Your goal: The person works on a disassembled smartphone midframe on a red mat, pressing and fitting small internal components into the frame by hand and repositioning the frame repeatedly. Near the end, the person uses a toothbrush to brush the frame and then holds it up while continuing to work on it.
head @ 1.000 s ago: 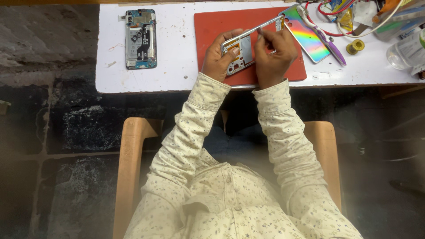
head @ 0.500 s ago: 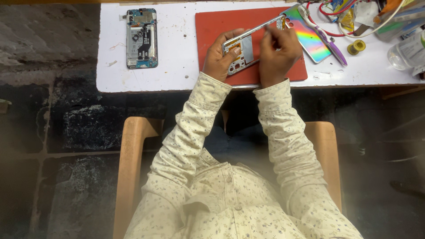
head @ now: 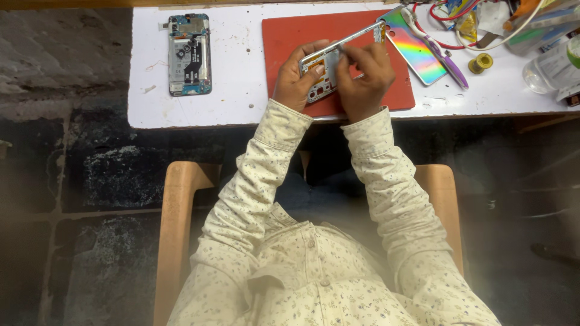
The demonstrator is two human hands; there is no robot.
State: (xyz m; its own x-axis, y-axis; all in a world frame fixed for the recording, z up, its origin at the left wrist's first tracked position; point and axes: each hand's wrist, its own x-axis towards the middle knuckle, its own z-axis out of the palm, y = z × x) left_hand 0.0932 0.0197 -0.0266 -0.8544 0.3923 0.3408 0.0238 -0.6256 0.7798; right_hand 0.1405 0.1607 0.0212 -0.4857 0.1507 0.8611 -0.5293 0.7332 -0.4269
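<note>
**Red mat, phone frame in both hands**

Red mat point(head: 290, 36) lay on the white table point(head: 241, 90). Over the mat, the left hand point(head: 296, 81) gripped a silver phone frame point(head: 326, 69) by its near end; the right hand point(head: 365, 75) pinched closed at the frame's middle, though whether on a tool I could not tell. Left of the mat, well apart, lay an opened phone point(head: 190, 54). Just right of the mat sat an iridescent back cover point(head: 417, 51).

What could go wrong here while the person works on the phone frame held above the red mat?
The left hand grips only one end of the phone frame, so it may flex or slip while the right hand works on it. The shiny back cover lies partly under a purple tool, which may scratch it. The opened phone lies uncovered and could collect dust.
</note>
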